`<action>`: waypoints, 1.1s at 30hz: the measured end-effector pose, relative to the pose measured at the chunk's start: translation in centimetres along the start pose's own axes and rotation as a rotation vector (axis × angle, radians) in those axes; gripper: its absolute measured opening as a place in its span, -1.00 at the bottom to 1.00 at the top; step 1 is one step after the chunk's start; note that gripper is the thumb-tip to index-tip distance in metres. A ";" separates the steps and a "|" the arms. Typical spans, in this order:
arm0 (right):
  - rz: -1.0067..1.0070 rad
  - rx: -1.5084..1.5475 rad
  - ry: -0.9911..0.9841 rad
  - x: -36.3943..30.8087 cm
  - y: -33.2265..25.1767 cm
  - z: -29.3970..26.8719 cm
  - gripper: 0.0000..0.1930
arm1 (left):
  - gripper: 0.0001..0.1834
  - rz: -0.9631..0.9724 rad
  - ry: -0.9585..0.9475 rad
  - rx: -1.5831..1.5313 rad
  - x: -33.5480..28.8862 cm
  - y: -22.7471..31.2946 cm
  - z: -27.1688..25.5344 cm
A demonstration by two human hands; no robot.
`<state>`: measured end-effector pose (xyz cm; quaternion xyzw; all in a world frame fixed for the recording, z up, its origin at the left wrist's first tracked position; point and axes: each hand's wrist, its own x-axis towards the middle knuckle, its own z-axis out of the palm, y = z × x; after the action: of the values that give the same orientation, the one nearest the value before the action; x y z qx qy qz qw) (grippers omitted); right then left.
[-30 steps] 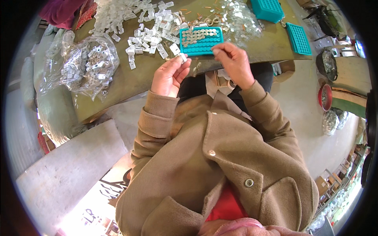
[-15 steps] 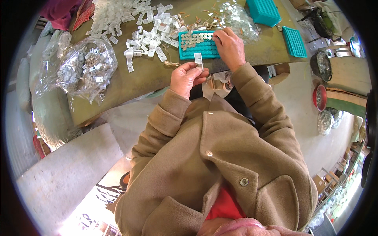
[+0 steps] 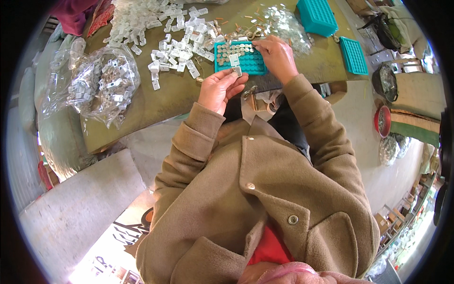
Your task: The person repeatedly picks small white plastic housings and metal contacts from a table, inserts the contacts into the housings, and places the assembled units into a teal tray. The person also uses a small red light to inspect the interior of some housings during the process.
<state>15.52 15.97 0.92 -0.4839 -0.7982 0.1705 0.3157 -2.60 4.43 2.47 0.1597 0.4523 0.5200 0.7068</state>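
in the head view, the left hand [image 3: 218, 90] grips a white clip [image 3: 234, 60], its thumb and fingers [image 3: 226, 80] closed on the near end. the clip is held above the near side of a teal tray [image 3: 255, 69], close to the near edge of the surface [image 3: 137, 106]. its long axis runs away from the person, and its free end points to the far edge, leaning slightly left.

the right hand [image 3: 280, 57] reaches over the tray's right end, thumb and forefinger together by the end of a row of round discs [image 3: 231, 48]; i cannot tell whether they grip one. the tray's long axis runs roughly along the near edge.

left of the tray lies a pile of white clips [image 3: 184, 47]; a clear bag [image 3: 106, 80] sits at the left edge. a teal block [image 3: 316, 19] stands toward the far right corner, and a second tray [image 3: 353, 56] lies by the near right corner.
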 end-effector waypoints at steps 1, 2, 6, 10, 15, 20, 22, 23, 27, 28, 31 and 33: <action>-0.033 -0.005 0.005 0.0 0.1 -0.1 -0.88 | -0.72 -0.001 0.010 -0.009 0.0 0.0 0.1; -0.057 -0.011 -0.001 -0.1 0.2 -0.2 -0.88 | -0.72 0.005 0.007 0.000 0.0 0.0 0.1; -0.132 -0.085 -0.079 0.1 -0.3 -1.2 -0.89 | -0.72 0.019 0.004 0.007 0.0 0.0 0.4; -0.106 0.215 -0.063 -1.0 -2.6 -2.4 -0.88 | -0.71 0.011 0.022 0.027 -0.3 0.0 0.4; -0.145 0.379 -0.157 -3.5 -5.8 -3.2 -0.86 | -0.71 0.022 -0.021 0.061 -0.7 0.0 0.7; -0.289 0.224 -0.058 -4.2 -6.3 -2.5 -0.87 | -0.70 0.036 -0.020 0.112 -1.0 -0.4 0.4; -0.296 0.226 -0.068 -4.6 -6.1 -2.3 -0.90 | -0.70 0.057 -0.025 0.144 -1.1 -0.5 0.0; -0.297 0.230 -0.073 -4.8 -6.0 -2.2 -0.91 | -0.70 0.050 -0.030 0.132 -1.1 -0.7 -0.1; -0.259 0.295 -0.056 -5.4 -5.8 -1.9 -0.96 | -0.71 0.023 -0.015 0.073 -1.1 -1.3 -0.4; -0.262 0.277 -0.060 -5.4 -5.8 -2.0 -0.96 | -0.71 0.023 -0.011 0.040 -1.1 -1.5 -0.3; -0.225 0.343 -0.097 -5.3 -5.8 -2.0 -0.94 | -0.75 0.013 0.026 -0.029 -0.9 -1.8 -0.3; -0.091 0.461 -0.133 -4.8 -5.8 -1.8 -0.91 | -0.77 0.019 0.072 -0.060 -0.9 -1.6 -0.5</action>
<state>14.50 8.98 3.99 -0.3500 -0.7783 0.3654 0.3718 -2.13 2.89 1.54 0.1239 0.4599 0.5457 0.6895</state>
